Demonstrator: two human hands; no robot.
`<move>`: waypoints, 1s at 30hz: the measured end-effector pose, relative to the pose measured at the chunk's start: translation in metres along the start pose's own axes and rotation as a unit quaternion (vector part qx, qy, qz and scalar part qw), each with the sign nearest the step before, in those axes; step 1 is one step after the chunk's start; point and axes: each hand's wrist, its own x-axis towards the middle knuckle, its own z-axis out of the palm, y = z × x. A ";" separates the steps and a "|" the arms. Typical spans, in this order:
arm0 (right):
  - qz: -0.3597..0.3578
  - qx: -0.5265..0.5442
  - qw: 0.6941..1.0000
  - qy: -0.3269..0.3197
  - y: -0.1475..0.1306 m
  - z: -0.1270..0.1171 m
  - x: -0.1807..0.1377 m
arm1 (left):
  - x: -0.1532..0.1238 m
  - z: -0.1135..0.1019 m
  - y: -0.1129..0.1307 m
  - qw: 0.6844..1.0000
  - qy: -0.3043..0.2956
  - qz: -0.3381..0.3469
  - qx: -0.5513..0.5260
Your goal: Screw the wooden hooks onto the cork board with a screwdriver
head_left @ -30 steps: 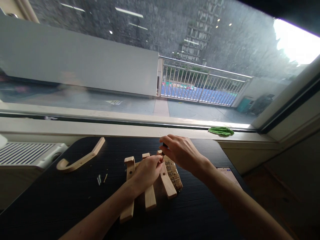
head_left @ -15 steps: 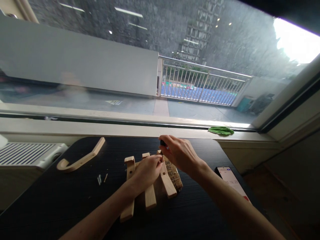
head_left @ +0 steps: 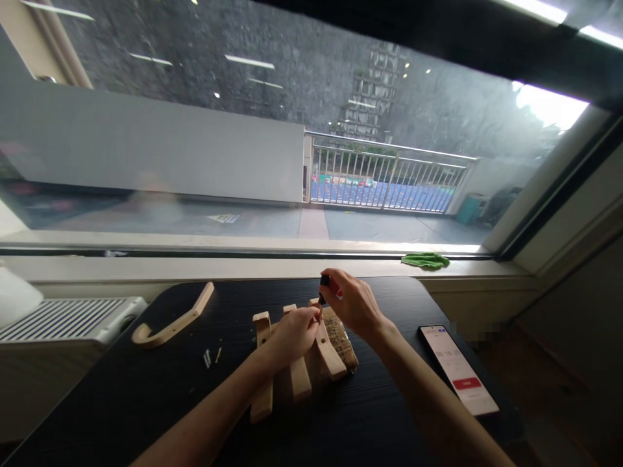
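Observation:
My right hand (head_left: 354,298) is closed around the handle of a screwdriver (head_left: 324,285), which stands nearly upright with its tip down. Its lower end meets the fingertips of my left hand (head_left: 296,334), pinched together at the top of the rightmost curved wooden piece (head_left: 329,350). What those fingertips hold is hidden. My left hand also lies over the middle wooden piece (head_left: 300,376) and touches the assembly. A left wooden piece (head_left: 263,399) with a hooked top and a hole lies alongside. Under the right one shows a brown, printed cardboard-like block (head_left: 343,340).
A separate hooked wooden piece (head_left: 170,329) lies at the table's far left. Several screws (head_left: 207,358) and a small thin stick (head_left: 219,354) lie nearby. A phone (head_left: 457,366) rests at the right edge. A green cloth (head_left: 425,261) lies on the windowsill; a radiator (head_left: 78,318) stands left.
The camera view has tilted up and shifted slightly, showing more of the phone. Both hands stay at the rightmost wooden piece; more of the screwdriver's handle and shaft now shows.

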 end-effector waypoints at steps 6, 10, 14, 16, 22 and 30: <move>0.006 0.004 1.000 0.025 0.000 0.003 -0.005 | 0.001 0.000 -0.003 1.000 -0.005 0.013 0.006; 0.008 0.012 0.999 0.038 0.003 0.006 -0.009 | 0.002 0.005 -0.005 1.000 0.010 0.007 0.013; 0.002 0.014 0.999 0.042 0.004 0.008 -0.006 | 0.002 0.007 -0.004 1.000 0.026 -0.001 0.018; -0.009 0.016 0.999 0.038 0.002 0.007 -0.005 | 0.002 0.008 -0.004 0.999 0.029 -0.006 0.020; -0.061 0.038 0.997 0.001 -0.004 -0.004 -0.010 | 0.001 0.009 -0.004 0.999 0.025 -0.014 0.020; -0.067 0.053 0.996 -0.004 0.006 -0.009 -0.005 | 0.002 0.008 -0.003 1.000 0.011 -0.017 0.012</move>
